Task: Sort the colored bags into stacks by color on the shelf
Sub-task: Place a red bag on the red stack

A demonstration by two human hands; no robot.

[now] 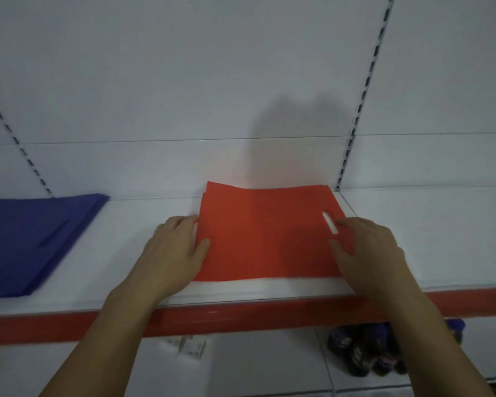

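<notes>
A stack of flat red bags [264,233] lies on the white shelf [155,213], just right of its middle, with a white handle slot near the stack's right edge. My left hand [175,250] rests against the stack's left edge, thumb on top of the red surface. My right hand [367,253] lies on the right edge, fingers beside the slot and thumb on the bag. A stack of blue bags [32,239] lies flat at the far left of the same shelf, apart from both hands.
The shelf has a red front lip [241,316] and a white back panel with slotted uprights [358,110]. On the lower shelf stand dark bottles [364,353] at the right and small white boxes [186,345] near the middle.
</notes>
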